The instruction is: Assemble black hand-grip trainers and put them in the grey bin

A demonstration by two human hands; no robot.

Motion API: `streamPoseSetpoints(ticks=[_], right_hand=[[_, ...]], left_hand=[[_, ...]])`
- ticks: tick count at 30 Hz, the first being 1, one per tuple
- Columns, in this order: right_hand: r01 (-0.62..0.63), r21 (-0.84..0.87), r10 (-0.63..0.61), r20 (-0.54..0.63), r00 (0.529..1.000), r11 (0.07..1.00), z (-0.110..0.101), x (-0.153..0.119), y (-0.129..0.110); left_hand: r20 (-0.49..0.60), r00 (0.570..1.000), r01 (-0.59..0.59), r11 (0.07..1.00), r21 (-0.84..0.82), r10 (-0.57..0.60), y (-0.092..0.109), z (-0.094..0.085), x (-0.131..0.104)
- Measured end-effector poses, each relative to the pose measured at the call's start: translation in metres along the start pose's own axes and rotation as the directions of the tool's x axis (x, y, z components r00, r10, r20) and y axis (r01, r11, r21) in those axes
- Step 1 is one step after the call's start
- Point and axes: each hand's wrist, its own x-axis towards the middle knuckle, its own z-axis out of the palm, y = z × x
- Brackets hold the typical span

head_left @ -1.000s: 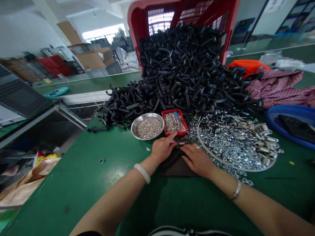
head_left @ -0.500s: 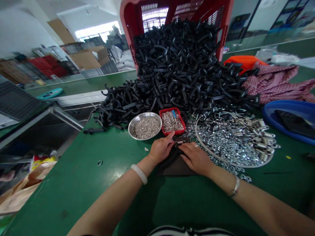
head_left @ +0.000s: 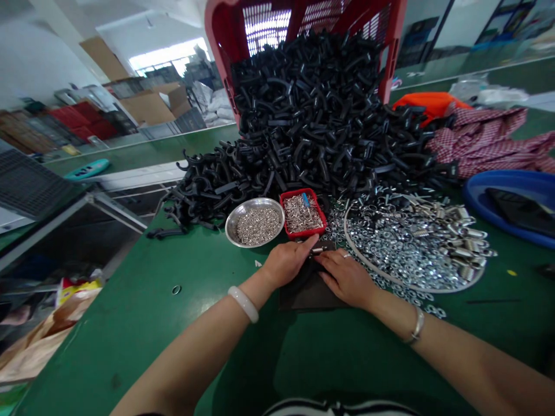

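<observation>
Both my hands meet over a dark pad (head_left: 310, 296) on the green table. My left hand (head_left: 287, 263) is closed on a black curved part (head_left: 303, 276), its thumb or finger stretched toward a small metal spring (head_left: 318, 250). From the right, my right hand (head_left: 349, 277) presses its fingertips together at the same black part, just below the spring. Just beyond the hands stand a red tray (head_left: 309, 233) of small metal pins with a blue item in it, and a steel bowl (head_left: 232, 232) of tiny metal pieces.
Black curved parts (head_left: 303, 138) spill from a red crate (head_left: 221, 52) at the back. Right of my hands lie metal nuts and springs (head_left: 403, 242) around a pale ring. Farther right are a blue tray (head_left: 477, 190) and checked cloth (head_left: 481, 138). A loose ring (head_left: 176, 289) lies left.
My left hand's extended digit has shifted slightly right, toward the spring. My right hand stays almost in place at the black part. The view has moved a little.
</observation>
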Motion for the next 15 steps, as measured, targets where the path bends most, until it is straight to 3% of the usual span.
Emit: streamPoseSetpoints(ticks=[6,15], right_hand=[[-0.016,0.011,0.015,0.021,1.0,1.0,-0.003,0.0,0.0],[0.012,-0.033,-0.013,-0.018,1.0,0.999,-0.004,0.002,-0.006]], left_hand=[[0.003,0.987,-0.158,0.977,0.141,0.16,0.007,-0.002,-0.004],[-0.027,0.988,-0.148,0.987,0.061,0.15,-0.004,0.002,-0.012]])
